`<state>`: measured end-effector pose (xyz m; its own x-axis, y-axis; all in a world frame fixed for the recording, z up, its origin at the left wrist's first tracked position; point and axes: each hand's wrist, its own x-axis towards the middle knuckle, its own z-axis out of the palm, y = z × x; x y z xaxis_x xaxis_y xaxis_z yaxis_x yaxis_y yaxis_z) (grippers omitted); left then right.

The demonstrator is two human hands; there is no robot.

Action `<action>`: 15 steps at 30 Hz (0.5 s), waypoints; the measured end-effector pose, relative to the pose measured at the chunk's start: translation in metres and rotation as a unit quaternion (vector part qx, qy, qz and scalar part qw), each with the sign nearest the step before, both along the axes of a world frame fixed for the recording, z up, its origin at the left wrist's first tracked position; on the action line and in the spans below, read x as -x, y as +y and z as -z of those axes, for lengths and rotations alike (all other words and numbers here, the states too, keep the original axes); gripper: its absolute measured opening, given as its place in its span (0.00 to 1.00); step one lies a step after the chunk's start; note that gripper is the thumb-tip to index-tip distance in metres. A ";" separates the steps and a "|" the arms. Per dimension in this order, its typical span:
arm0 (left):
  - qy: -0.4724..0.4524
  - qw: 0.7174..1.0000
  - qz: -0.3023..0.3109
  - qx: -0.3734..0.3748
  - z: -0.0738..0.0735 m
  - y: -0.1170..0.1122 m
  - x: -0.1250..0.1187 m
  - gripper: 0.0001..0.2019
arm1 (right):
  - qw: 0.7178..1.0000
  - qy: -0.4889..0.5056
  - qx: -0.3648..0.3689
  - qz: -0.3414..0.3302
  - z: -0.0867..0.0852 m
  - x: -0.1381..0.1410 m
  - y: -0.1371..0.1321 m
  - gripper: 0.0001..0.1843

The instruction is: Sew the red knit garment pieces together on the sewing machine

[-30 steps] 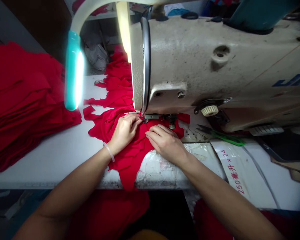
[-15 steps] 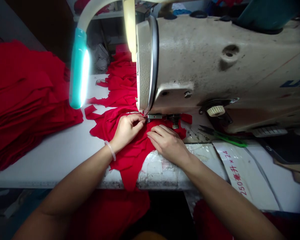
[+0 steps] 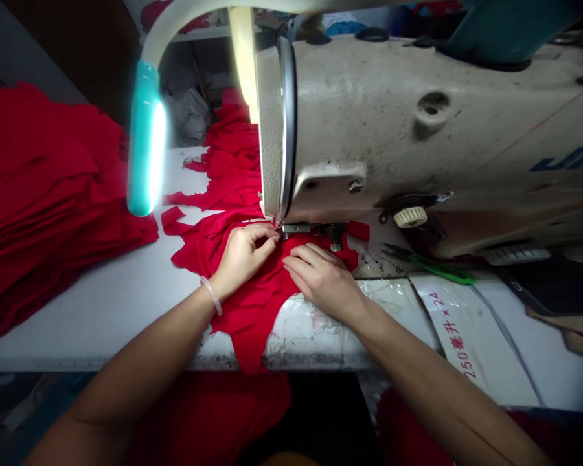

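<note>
Left hand (image 3: 245, 255): fingers curled, pinching red knit fabric (image 3: 252, 317).
Right hand (image 3: 323, 281): open, pressed flat on fabric.
Fabric: on sewing table (image 3: 78, 343), against presser foot (image 3: 296, 228).
Change: hands barely shifted, same hold.

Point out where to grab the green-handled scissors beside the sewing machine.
Take the scissors by their green handle from the near right: they lie flat, dark blades pointing left, and that end sits clear of the sewing machine overhead.
</note>
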<state>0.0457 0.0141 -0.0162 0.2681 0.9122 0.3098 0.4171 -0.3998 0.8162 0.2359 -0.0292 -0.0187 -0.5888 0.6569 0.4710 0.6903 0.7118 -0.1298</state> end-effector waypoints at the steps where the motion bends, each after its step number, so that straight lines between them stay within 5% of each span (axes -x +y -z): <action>1: -0.001 1.000 0.000 0.000 0.000 0.000 0.000 0.09 | 1.000 0.000 -0.001 0.000 0.000 0.000 0.000 0.09; 15: 0.004 1.000 -0.007 -0.013 0.000 0.001 -0.002 0.08 | 1.000 -0.003 -0.005 0.005 0.001 0.000 0.000 0.10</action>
<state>0.0473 0.0154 -0.0159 0.2580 0.9077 0.3311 0.4288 -0.4146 0.8026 0.2357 -0.0287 -0.0192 -0.5853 0.6582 0.4735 0.6978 0.7063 -0.1192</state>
